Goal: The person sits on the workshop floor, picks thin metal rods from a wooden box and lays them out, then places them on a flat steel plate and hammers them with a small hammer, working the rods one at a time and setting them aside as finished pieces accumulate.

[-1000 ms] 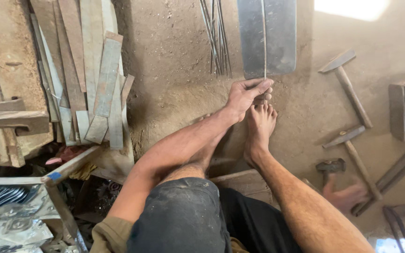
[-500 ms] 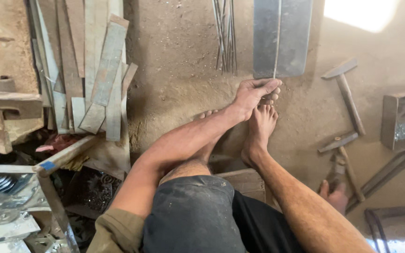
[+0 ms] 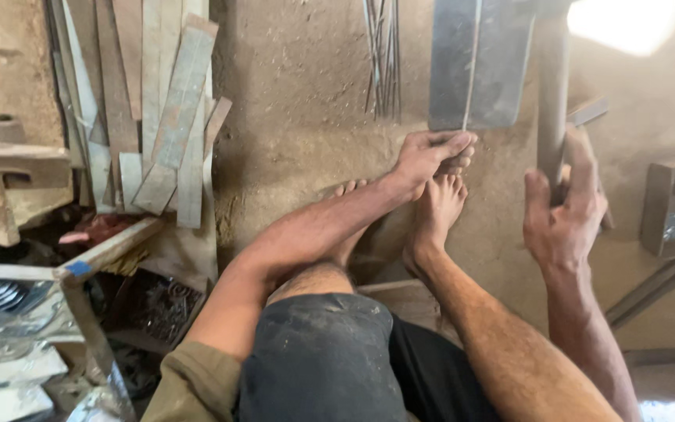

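Nearest to me is my own dark-clothed knee (image 3: 318,359), drawn up between my two forearms, and beyond it my bare foot (image 3: 435,215) is planted on the dirt floor (image 3: 298,94) just below the grey metal sheet (image 3: 474,62), which lies flat on the ground. My left hand (image 3: 427,156) reaches out over the foot to the near edge of the sheet, its fingers (image 3: 455,144) clenched on that edge where a thin line or rod (image 3: 472,59) runs up the middle of the sheet; I cannot tell whether it is a seam, a wire or a scribed mark. What has changed is on the other side: a second ago my right hand was out of sight, and now the right hand (image 3: 560,211) has come up just to the right of the sheet, its fingers grasping a long handle (image 3: 552,94) that stands nearly upright, its head hidden at the top of the view. So the sheet is pinned by hand and foot while a tool is raised beside it. Farther left of the sheet, thin rods (image 3: 384,55) lie on the floor, and well beyond them metal strips (image 3: 169,109) lean in a heap.
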